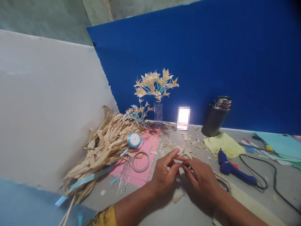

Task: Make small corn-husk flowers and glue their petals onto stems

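Note:
My left hand (166, 172) and my right hand (201, 175) meet above the table, fingertips pinched together. What they pinch is hidden by the fingers. Just beyond the fingertips shows a pale, star-shaped dried-husk flower (187, 153); whether it is held or lies on the table, I cannot tell. Husk scraps (169, 145) are scattered behind it, and one loose husk petal (178, 198) lies below my hands. Left of my left hand, a roll of tape (140, 161) rests on pink paper (148, 175), near a blue ribbon spool (134, 140) and thin wires (123, 179).
Dried husks (110, 138) are heaped at left. Husk flowers (155, 82) stand in a clear vase (158, 113) by the blue board (188, 56). At right are a tilted-looking dark flask (216, 116), yellow paper (222, 146) and a blue glue gun (235, 171) with its cord (275, 172).

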A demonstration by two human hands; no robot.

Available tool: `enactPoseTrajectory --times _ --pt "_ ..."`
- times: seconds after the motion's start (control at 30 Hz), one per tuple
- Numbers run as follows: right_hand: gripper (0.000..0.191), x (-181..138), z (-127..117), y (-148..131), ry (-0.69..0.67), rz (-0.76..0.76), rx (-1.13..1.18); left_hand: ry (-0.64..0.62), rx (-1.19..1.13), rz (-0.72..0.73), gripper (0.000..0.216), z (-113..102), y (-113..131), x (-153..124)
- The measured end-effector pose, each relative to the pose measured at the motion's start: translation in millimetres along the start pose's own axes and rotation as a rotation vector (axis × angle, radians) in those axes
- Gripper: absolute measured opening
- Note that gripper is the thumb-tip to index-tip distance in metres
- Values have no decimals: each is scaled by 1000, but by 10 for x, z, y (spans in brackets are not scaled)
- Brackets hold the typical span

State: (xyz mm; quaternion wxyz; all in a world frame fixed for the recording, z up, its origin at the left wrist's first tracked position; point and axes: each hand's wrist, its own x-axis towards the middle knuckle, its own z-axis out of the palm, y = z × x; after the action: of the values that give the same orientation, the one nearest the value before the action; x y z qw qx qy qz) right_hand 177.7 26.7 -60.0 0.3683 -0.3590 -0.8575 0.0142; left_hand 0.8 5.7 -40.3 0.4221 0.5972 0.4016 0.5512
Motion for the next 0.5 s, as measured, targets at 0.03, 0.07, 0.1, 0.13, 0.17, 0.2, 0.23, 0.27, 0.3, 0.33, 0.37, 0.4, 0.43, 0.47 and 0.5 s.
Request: enactPoseTrajectory --times 0.03,0.07,0.1,0.13,0.17,0.2,0.23,0.27,0.3,0.33,0.37,0.4,0.43,0.47,0.5 --pt "19 1 2 3 10 8 -4 -4 -36 -36 47 11 -17 2" --pt "19 2 7 2 18 13 -9 -6 -50 -55 46 21 -32 4" --pt "19 5 12 -3 28 11 -14 -10 -46 -56 41 29 -43 6" --pt "19 8 17 -12 42 3 -23 -15 -34 -40 34 34 -48 9" --pt "19 12 22 -24 57 -10 -32 -20 -14 -9 26 35 -49 14" --pt "19 18 24 -38 70 -24 -38 -18 7 32 20 31 -42 22" --pt "19 25 24 -52 80 -35 -37 -8 25 71 17 24 -29 32" --pt "19 34 22 -65 87 -43 -31 6 44 103 15 11 -9 45" --pt "19 44 18 -75 85 -47 -17 22 73 125 14 -4 18 61" --pt "19 53 11 -82 80 -49 2 25 107 137 13 -22 51 80" --pt "19 62 3 -85 73 -50 21 7 137 147 13 -40 89 100" --pt "19 70 -5 -83 66 -49 37 -17 157 161 13 -57 130 121" --pt "20 76 -14 -78 60 -46 52 -43 168 175 14 -70 170 141" --pt "21 80 -23 -69 52 -41 66 -63 172 190 14 -78 209 160" --pt "22 82 -32 -58 44 -36 82 -72 174 201 15 -79 242 177"
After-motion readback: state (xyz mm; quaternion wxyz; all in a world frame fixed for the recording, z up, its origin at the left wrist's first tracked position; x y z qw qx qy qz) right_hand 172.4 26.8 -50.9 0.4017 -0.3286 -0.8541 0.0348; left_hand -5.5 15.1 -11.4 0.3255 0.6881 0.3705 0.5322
